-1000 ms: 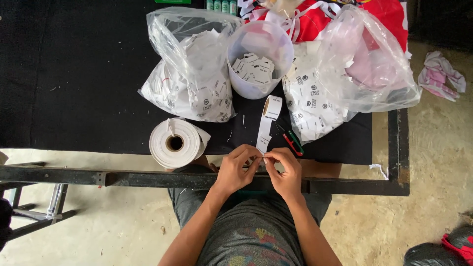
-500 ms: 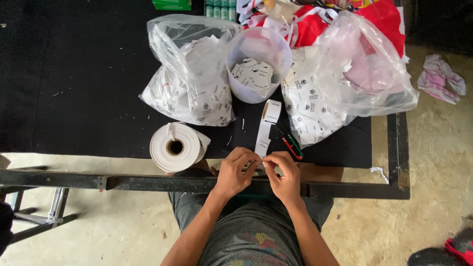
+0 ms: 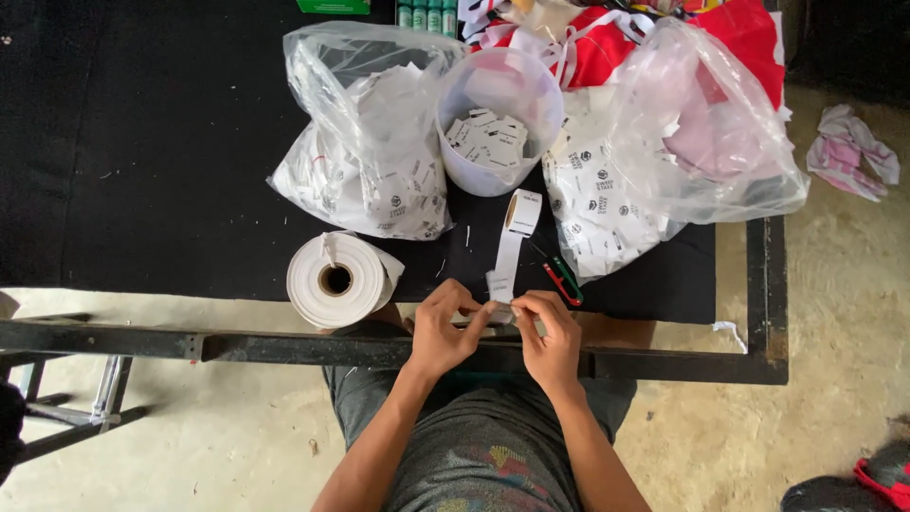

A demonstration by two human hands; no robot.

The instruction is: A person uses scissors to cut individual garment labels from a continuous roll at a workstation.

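At six o'clock on the worktop (image 3: 142,190), left hand (image 3: 444,334) and right hand (image 3: 550,339) pinch closed on the label strip (image 3: 504,265), light, limp, likely best held by its edges

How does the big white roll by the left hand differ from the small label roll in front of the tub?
The big white roll is far wider and thickly wound; the small label roll is narrow and thin. The big white roll lies apart from both hands, while the small label roll's strip runs down to the left hand and right hand. Both are white and rest on the black table.

Grey printed tee (image 3: 483,465) — bare forearms
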